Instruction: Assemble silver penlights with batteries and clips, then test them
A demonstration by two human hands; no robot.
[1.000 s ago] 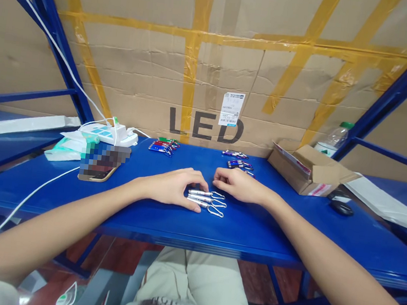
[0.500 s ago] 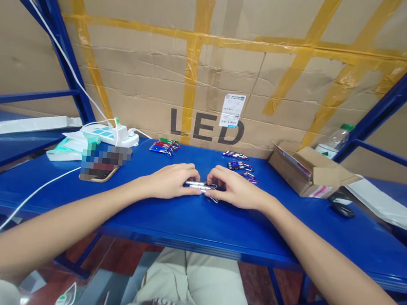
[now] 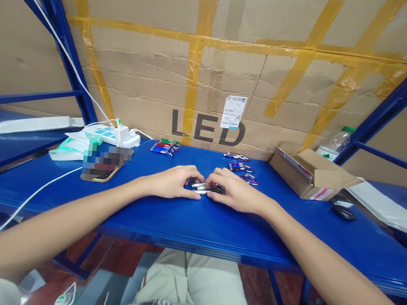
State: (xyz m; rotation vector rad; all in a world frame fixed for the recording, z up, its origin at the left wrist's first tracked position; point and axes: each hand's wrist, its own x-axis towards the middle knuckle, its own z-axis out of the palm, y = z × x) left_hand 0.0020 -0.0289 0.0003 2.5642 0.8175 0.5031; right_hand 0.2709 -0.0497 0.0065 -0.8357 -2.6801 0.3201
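Note:
Silver flashlights [image 3: 199, 187] with dark clips lie between my two hands on the blue table. My right hand [image 3: 234, 190] has its fingers closed round their clip ends. Beside their left ends is my left hand [image 3: 176, 182], thumb and fingers apart, with no flashlight between them that I can make out. Behind my left hand sit green, red and blue flashlights [image 3: 165, 147] with carabiners. Behind my right hand are small groups of dark and purple flashlights [image 3: 238, 167].
On the left lie a phone [image 3: 104, 170], a white power strip [image 3: 112, 135], a mask packet [image 3: 69, 149] and a cable. An open cardboard box [image 3: 307, 171], a black mouse [image 3: 343, 212] and a bottle [image 3: 337, 143] are on the right. A large carton [image 3: 153, 78] stands behind.
My left fingers have spread off the silver flashlights. The flashlights have shifted and turned slightly, with their dark clips now gathered under my right hand.

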